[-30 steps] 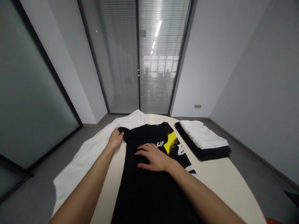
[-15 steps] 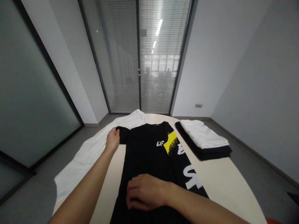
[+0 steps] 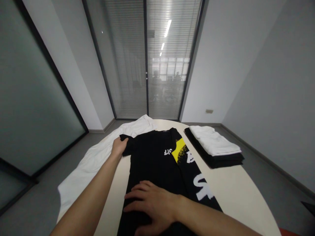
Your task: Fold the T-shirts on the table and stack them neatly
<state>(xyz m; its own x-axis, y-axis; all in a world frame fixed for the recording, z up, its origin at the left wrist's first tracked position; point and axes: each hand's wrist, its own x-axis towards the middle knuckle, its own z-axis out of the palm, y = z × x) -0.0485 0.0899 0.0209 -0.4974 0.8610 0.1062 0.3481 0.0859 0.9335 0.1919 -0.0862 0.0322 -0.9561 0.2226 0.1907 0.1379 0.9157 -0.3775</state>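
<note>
A black T-shirt (image 3: 155, 164) with white lettering and a yellow patch lies along the table, its right side folded inward over the front. My left hand (image 3: 119, 146) is closed on the short sleeve at the shirt's far left, thumb on top of the cloth. Lower down, my right hand (image 3: 151, 206) rests over the shirt's body with fingers spread. The shirt's bottom end is out of frame, and my right forearm covers part of it.
White cloth (image 3: 98, 157) spreads along the left edge of the pale round table (image 3: 236, 193). At the right sits a stack of folded clothes, a white garment (image 3: 214, 141) above black ones (image 3: 221, 161). A glass partition (image 3: 147, 65) stands beyond.
My right hand has opened from curled fingers to spread ones and shifted slightly left. My left hand has drawn the sleeve a little to the left, and more lettering shows.
</note>
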